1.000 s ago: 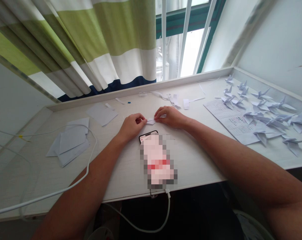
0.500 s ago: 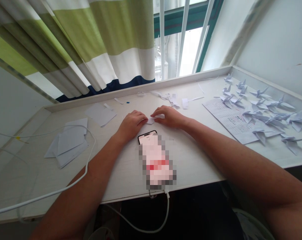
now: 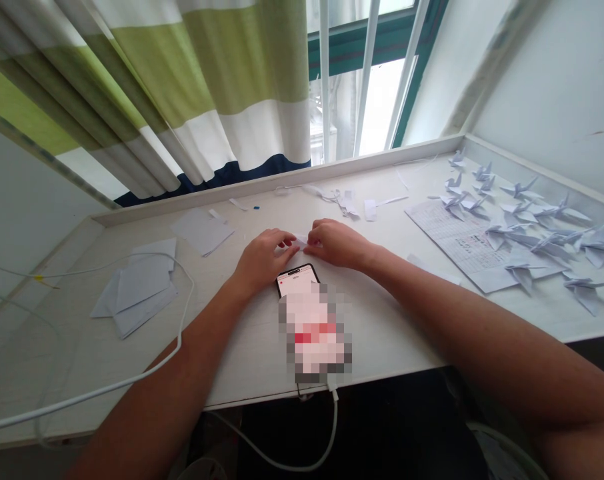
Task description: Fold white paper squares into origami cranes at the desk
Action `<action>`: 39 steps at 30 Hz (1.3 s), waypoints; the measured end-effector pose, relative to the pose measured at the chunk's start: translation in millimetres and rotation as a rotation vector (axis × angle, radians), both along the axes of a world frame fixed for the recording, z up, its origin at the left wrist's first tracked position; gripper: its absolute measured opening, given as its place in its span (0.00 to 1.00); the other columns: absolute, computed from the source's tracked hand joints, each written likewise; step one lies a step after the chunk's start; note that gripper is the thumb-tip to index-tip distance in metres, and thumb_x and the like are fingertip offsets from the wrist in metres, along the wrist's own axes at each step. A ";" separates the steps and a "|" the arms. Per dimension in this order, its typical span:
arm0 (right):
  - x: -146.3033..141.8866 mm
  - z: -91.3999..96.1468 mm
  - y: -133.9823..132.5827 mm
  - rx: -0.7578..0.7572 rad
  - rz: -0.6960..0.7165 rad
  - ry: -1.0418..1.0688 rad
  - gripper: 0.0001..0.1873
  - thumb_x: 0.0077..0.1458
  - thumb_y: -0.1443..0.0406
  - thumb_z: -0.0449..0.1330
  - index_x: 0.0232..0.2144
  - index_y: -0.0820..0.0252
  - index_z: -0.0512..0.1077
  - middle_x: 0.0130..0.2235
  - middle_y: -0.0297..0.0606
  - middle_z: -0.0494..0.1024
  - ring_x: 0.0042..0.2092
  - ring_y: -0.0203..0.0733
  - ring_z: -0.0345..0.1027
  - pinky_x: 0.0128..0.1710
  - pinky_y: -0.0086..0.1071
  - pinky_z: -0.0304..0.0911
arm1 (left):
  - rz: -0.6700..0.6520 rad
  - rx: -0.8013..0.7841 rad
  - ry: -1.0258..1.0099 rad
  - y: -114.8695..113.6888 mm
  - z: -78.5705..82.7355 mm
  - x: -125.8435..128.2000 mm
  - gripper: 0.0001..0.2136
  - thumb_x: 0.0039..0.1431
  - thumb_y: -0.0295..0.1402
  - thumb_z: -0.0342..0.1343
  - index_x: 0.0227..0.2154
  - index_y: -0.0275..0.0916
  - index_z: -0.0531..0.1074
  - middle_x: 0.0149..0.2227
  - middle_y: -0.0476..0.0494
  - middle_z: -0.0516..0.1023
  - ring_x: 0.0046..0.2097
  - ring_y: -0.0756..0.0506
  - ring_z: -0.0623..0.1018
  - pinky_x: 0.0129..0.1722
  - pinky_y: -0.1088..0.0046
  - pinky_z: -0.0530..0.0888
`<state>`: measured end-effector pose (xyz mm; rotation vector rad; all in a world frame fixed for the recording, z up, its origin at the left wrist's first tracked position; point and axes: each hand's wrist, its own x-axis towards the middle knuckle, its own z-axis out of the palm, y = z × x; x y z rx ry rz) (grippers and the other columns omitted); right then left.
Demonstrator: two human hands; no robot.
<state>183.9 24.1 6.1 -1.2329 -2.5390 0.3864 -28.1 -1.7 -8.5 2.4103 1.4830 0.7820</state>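
Small folded white paper (image 3: pixel 301 241) held between both hands, on the surface (image 3: pixel 67 353).

Left to right: loose paper squares (image 3: pixel 141 287); left hand (image 3: pixel 262 257) and right hand (image 3: pixel 337 243) pinching the paper, just above a smartphone (image 3: pixel 296 280) whose screen text is too small to read; a printed ruled sheet (image 3: pixel 452 240) under origami cranes (image 3: pixel 519 190).

Small white paper (image 3: pixel 301 241), apparently folded, partly hidden, held between left hand (image 3: pixel 262 259) and right hand (image 3: pixel 337 244).
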 end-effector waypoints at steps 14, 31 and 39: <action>7.0 2.7 -5.2 -0.059 0.193 0.025 0.14 0.66 0.63 0.60 0.45 0.56 0.85 0.43 0.48 0.80 0.48 0.54 0.68 0.51 0.45 0.65 | -0.003 0.022 -0.052 12.0 -17.8 -3.9 0.08 0.65 0.35 0.61 0.42 0.45 0.85 0.45 0.41 0.83 0.51 0.39 0.78 0.56 0.58 0.75; 30.6 -15.2 24.8 0.010 0.251 0.058 0.17 0.67 0.62 0.60 0.54 0.43 0.82 0.52 0.44 0.78 0.54 0.54 0.65 0.57 0.49 0.63 | -0.179 0.156 0.083 18.0 -19.8 -9.1 0.09 0.67 0.30 0.60 0.43 0.41 0.85 0.44 0.40 0.85 0.47 0.41 0.81 0.51 0.61 0.77; 32.6 -18.2 27.7 -0.019 0.232 0.071 0.17 0.67 0.62 0.60 0.53 0.43 0.82 0.55 0.41 0.78 0.55 0.54 0.66 0.59 0.50 0.63 | -0.217 0.168 0.125 17.5 -20.1 -10.7 0.12 0.68 0.28 0.58 0.48 0.45 0.84 0.45 0.41 0.84 0.48 0.41 0.81 0.52 0.60 0.77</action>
